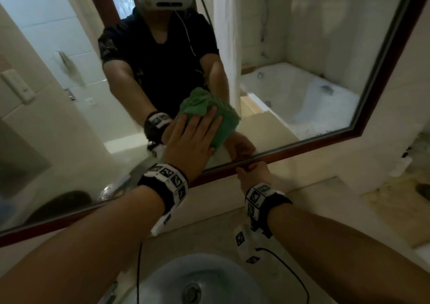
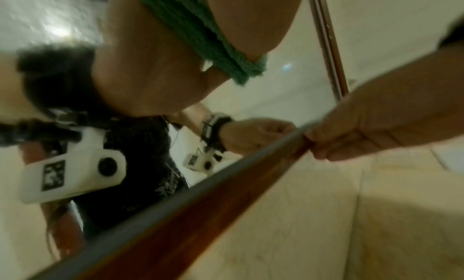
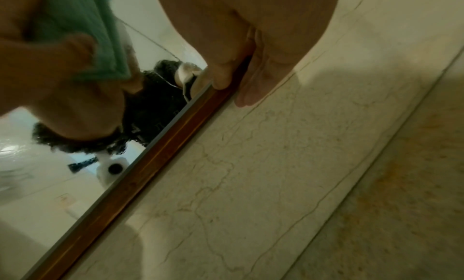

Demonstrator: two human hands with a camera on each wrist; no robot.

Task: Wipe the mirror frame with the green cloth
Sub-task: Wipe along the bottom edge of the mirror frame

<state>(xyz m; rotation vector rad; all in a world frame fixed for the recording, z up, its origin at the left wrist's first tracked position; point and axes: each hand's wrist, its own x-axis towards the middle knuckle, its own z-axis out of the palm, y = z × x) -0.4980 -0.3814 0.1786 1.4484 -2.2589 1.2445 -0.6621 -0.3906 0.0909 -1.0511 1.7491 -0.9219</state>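
Note:
The mirror has a dark red-brown wooden frame (image 1: 302, 149), whose lower rail runs across the head view and whose right rail rises at the upper right. My left hand (image 1: 193, 138) lies flat with straight fingers on the folded green cloth (image 1: 224, 126) and presses it against the glass just above the lower rail. The cloth (image 2: 226, 52) shows under my palm in the left wrist view. My right hand (image 1: 253, 173) grips the lower rail to the right of the cloth. Its thumb (image 3: 220, 75) sits on the front of the frame (image 3: 150, 155), with fingers curled underneath.
A white sink basin (image 1: 197, 280) sits directly below my arms. A beige marble counter (image 1: 384, 201) extends to the right, with marble wall tile (image 3: 301, 145) below the mirror. Black cables hang from both wrists over the basin. The glass reflects a bathtub and curtain.

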